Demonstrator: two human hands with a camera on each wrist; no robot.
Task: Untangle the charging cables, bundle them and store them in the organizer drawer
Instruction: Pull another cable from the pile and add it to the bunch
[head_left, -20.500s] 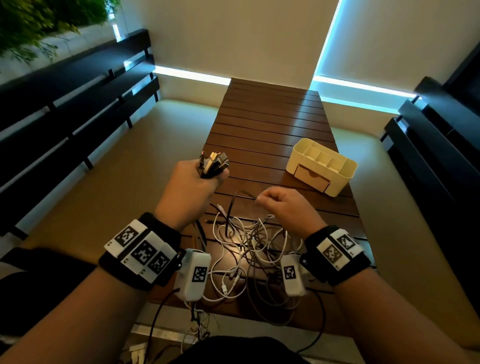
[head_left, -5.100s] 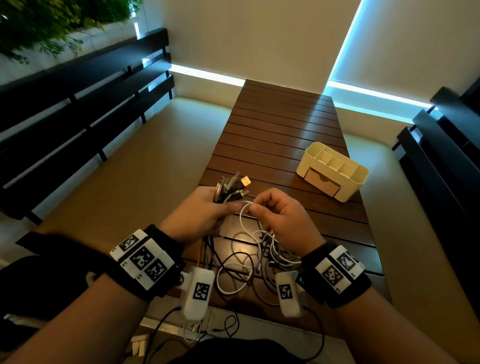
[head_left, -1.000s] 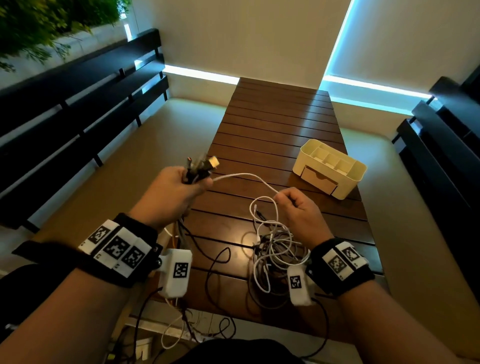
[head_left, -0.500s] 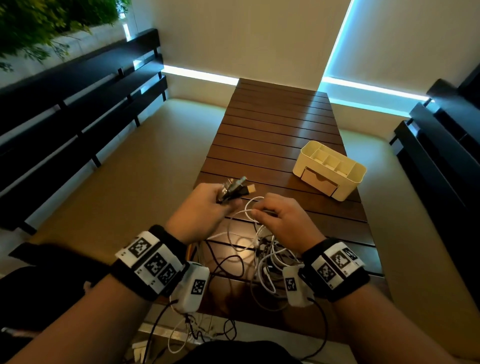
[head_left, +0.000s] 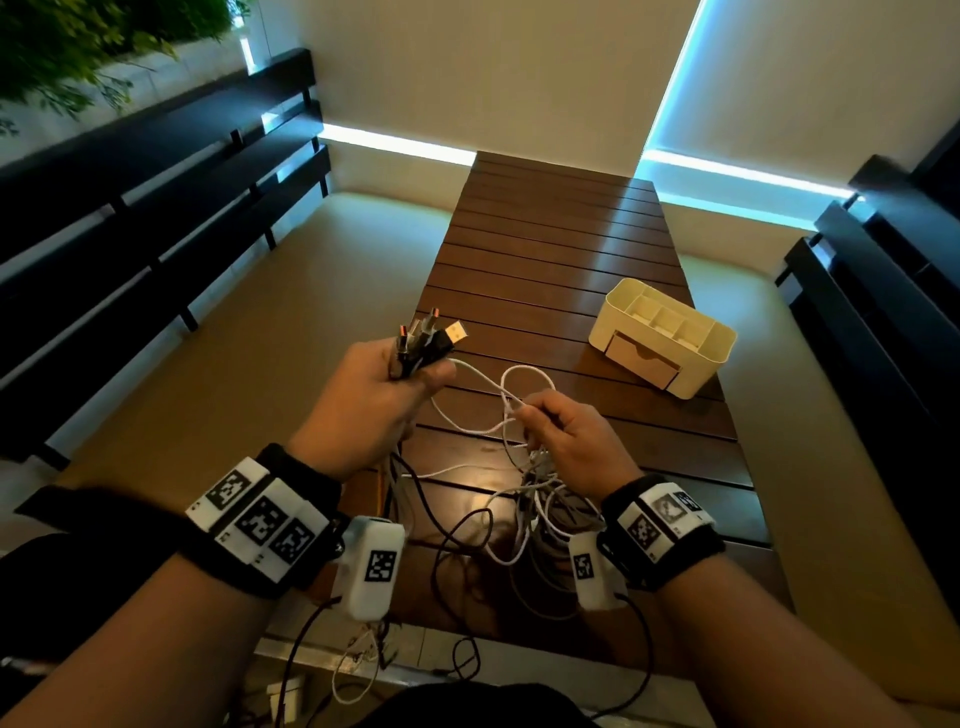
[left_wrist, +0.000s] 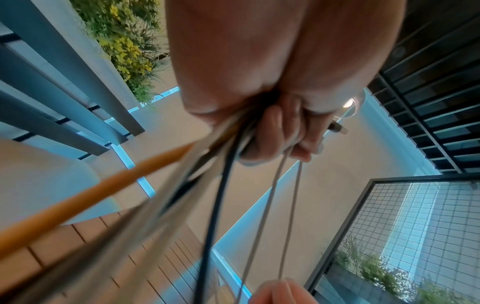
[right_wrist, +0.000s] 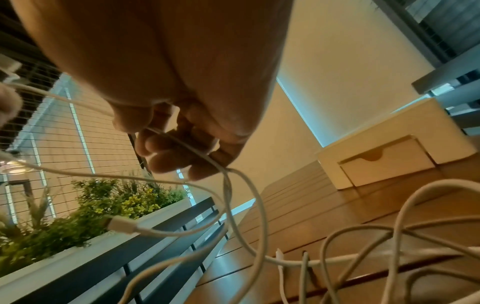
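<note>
- White cable pinched by right hand, near the organizer.
- Left hand grips gathered plugs.
- Tangle remains on table; bundling, storing undone; drawer closed.

The left hand is raised at the left edge of the surface, with the connector ends above it. The right hand is to its right, over the cable pile on the near part of the surface. The organizer stands farther back, near the right edge, its drawer facing the person.
</note>
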